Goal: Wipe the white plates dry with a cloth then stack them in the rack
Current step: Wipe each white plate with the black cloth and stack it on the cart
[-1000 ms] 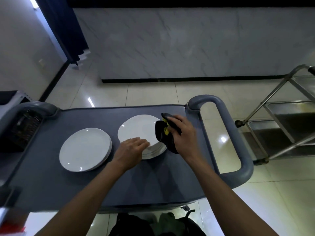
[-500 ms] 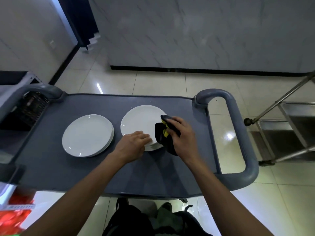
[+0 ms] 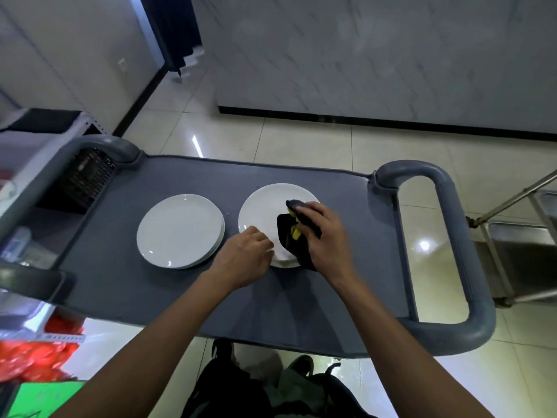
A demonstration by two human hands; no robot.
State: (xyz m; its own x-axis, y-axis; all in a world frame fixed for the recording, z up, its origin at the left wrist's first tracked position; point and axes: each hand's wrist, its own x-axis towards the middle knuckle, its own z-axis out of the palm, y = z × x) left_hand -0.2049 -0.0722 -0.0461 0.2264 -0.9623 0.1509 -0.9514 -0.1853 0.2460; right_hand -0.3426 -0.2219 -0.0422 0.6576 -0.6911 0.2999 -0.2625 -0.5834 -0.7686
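Two piles of white plates lie on the grey cart top (image 3: 150,297). The left pile (image 3: 180,230) sits untouched. My left hand (image 3: 245,257) curls its fingers round the near rim of the top plate of the right pile (image 3: 263,211). My right hand (image 3: 324,236) grips a black cloth with yellow trim (image 3: 291,236) and holds it against the right side of that same plate. The cloth and both hands hide the plate's near edge.
Thick grey handles rise at the cart's right end (image 3: 452,236) and left end (image 3: 99,146). A steel trolley (image 3: 518,236) stands on the tiled floor to the right. Red packaging (image 3: 33,360) and a green surface (image 3: 39,396) lie at the lower left.
My head has moved, so the cart sits lower and more to the right in view. My right hand has shifted the cloth slightly further onto the plate; my left hand stays on the rim.
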